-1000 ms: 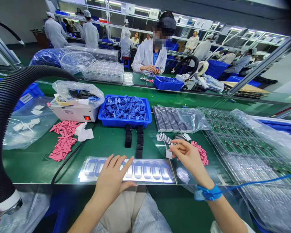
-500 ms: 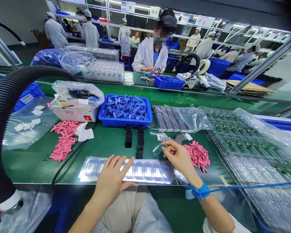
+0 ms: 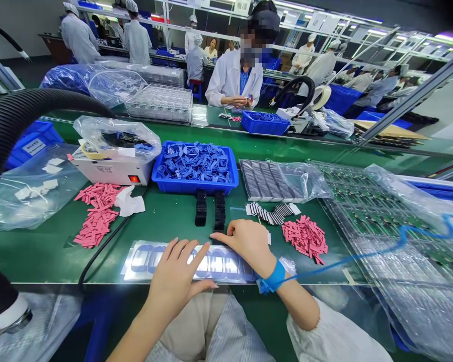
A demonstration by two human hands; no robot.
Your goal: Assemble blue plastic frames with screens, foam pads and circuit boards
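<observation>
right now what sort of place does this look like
Most likely an electronics assembly factory: a long green workbench, clear trays of circuit boards, and a co-worker in a white coat.

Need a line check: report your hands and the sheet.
Left hand spread on sheet of blue-outlined ovals; right hand at its far edge; pink strips alongside.
</observation>
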